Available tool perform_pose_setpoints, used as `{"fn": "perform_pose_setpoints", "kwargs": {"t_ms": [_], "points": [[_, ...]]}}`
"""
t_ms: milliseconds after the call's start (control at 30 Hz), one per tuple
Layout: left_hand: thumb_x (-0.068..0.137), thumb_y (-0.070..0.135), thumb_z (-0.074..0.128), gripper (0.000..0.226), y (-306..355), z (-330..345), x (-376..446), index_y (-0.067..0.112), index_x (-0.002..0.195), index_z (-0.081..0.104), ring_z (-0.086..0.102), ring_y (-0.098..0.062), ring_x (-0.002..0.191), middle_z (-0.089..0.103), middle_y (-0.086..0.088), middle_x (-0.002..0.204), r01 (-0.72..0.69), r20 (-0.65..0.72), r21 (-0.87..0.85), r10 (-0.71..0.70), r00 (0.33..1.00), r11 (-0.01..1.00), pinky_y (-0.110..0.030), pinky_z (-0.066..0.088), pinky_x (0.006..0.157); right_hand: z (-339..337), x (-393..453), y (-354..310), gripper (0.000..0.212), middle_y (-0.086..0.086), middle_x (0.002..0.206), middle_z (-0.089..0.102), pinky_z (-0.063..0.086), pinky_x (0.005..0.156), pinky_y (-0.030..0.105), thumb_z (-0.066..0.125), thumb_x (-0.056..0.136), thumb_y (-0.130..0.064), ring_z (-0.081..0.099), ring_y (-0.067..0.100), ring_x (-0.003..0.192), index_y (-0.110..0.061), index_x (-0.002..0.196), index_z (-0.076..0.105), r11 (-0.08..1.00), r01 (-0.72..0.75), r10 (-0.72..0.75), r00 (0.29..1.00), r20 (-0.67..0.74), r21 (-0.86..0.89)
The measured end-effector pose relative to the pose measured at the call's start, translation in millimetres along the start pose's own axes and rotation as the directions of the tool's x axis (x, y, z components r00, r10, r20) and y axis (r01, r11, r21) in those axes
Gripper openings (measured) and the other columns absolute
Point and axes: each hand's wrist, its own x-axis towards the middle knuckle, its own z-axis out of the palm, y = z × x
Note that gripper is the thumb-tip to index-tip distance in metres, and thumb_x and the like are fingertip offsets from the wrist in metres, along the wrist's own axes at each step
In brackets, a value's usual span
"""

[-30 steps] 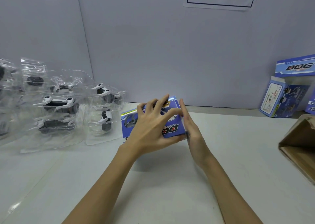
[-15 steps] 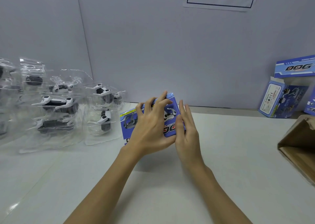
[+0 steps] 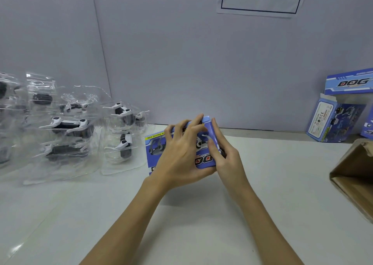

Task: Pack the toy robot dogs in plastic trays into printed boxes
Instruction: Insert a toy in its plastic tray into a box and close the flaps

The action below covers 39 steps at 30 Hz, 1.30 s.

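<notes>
the person has a blue printed box [image 3: 203,159] in both hands, out in the middle of the white table [image 3: 201,224]. the left hand [image 3: 181,153] is curled over the front of the box, fingers wrapped up to its top edge and thumb under the bottom, so it has a good hold. the right hand [image 3: 224,155] is at the right end of the box, with fingers bent around that end and pushing on it. i think they are closing the end flap, but the hands hide the flap, so i cannot tell if it is shut all the way. i also cannot see inside, so i cannot say for sure that a dog is in there.

there is a lot left to do. over on the left sits a pile of clear plastic trays [image 3: 66,135] with black and white toy robot dogs [image 3: 68,124] in them, and none of those are in boxes yet. one tray with a dog [image 3: 124,141] stands just left of the held box.

far to the right, by the wall, there is an open printed box [image 3: 337,121] with its lid up, and another beside it at the edge of view. a brown cardboard carton [image 3: 355,176] lies on its side on the right. maybe the finished boxes go there.
</notes>
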Motion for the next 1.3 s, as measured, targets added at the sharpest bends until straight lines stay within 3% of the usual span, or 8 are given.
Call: {"fn": "perform_pose_setpoints", "kwargs": {"t_ms": [233, 367, 533, 733, 933, 1100, 1233, 1300], "points": [[0.074, 0.059, 0.073, 0.074, 0, 2, 0, 0.023, 0.132, 0.046, 0.042, -0.027, 0.139, 0.036, 0.003, 0.164, -0.003, 0.011, 0.002, 0.003, 1.000, 1.000, -0.056, 0.029, 0.110, 1, 1, 7, 0.050, -0.009, 0.159, 0.045, 0.053, 0.108, 0.039, 0.042, 0.110, -0.031, 0.039, 0.019, 0.151, -0.049, 0.156, 0.032, 1.000, -0.013, 0.013, 0.998, 0.060, -0.003], [0.076, 0.060, 0.069, 0.072, -4, -1, 2, 0.021, 0.132, 0.048, 0.043, -0.021, 0.139, 0.038, 0.006, 0.163, 0.070, -0.022, -0.020, -0.070, 0.997, 0.997, -0.053, 0.029, 0.110, 10, -4, 8, 0.049, -0.046, 0.148, 0.039, 0.051, 0.111, 0.040, 0.049, 0.109, -0.025, 0.027, 0.017, 0.156, -0.052, 0.147, 0.036, 0.994, 0.104, -0.105, 0.994, -0.018, -0.045], [0.076, 0.061, 0.071, 0.072, -9, -1, 2, 0.019, 0.132, 0.050, 0.041, -0.017, 0.138, 0.037, 0.008, 0.163, 0.111, -0.033, -0.060, -0.113, 0.993, 0.992, -0.054, 0.031, 0.110, 21, -8, 8, 0.044, -0.027, 0.156, 0.032, 0.055, 0.092, 0.017, 0.048, 0.102, -0.038, 0.045, 0.005, 0.144, -0.048, 0.144, 0.044, 0.991, 0.136, -0.136, 0.983, -0.123, -0.005], [0.077, 0.055, 0.075, 0.070, -8, 1, 3, 0.020, 0.132, 0.050, 0.038, -0.020, 0.140, 0.036, 0.006, 0.164, 0.125, -0.010, -0.050, -0.126, 0.992, 0.991, -0.056, 0.028, 0.112, 22, -9, 12, 0.046, -0.027, 0.163, 0.024, 0.053, 0.091, 0.014, 0.044, 0.103, -0.040, 0.048, -0.010, 0.135, -0.046, 0.148, 0.040, 0.995, 0.100, -0.099, 0.992, -0.072, 0.012], [0.078, 0.054, 0.079, 0.063, -6, -4, 7, 0.021, 0.128, 0.058, 0.039, -0.026, 0.147, 0.038, 0.004, 0.163, 0.083, 0.037, 0.014, -0.083, 0.996, 0.996, -0.057, 0.029, 0.114, 19, -3, 24, 0.048, -0.013, 0.144, 0.056, 0.055, 0.086, 0.015, 0.060, 0.105, -0.019, 0.059, -0.003, 0.124, -0.034, 0.150, 0.050, 0.994, 0.096, -0.103, 0.977, -0.185, -0.048], [0.065, 0.088, 0.069, 0.102, -45, -14, -9, 0.051, 0.153, 0.031, -0.001, -0.020, 0.157, -0.004, 0.008, 0.172, 0.249, 0.467, 0.171, -0.301, 0.831, 0.953, -0.066, 0.019, 0.118, 1, 7, 31, 0.025, -0.006, 0.116, 0.074, 0.062, 0.076, 0.030, 0.058, 0.105, -0.036, 0.073, 0.007, 0.095, -0.040, 0.127, 0.070, 0.981, -0.192, 0.151, 0.873, -0.464, -0.041], [0.071, 0.060, 0.086, 0.074, -73, -19, -16, 0.040, 0.134, 0.052, 0.066, -0.008, 0.111, 0.058, 0.003, 0.137, 0.605, 0.428, -0.209, -0.485, 0.763, 0.768, -0.020, 0.056, 0.081, -24, 10, 24, 0.048, -0.001, 0.104, 0.077, 0.059, 0.083, 0.043, 0.027, 0.110, -0.054, 0.074, 0.020, 0.092, -0.047, 0.106, 0.074, 0.935, -0.349, 0.342, 0.841, -0.420, 0.062], [0.078, 0.049, 0.086, 0.057, -73, -14, -15, 0.031, 0.126, 0.060, 0.073, -0.009, 0.087, 0.075, 0.003, 0.112, 0.644, 0.317, -0.358, -0.561, 0.765, 0.676, -0.022, 0.057, 0.066, -24, 8, 22, 0.043, 0.002, 0.104, 0.074, 0.063, 0.070, 0.038, 0.027, 0.111, -0.050, 0.074, 0.018, 0.084, -0.049, 0.105, 0.069, 0.965, -0.262, 0.240, 0.873, -0.425, 0.008]]}}
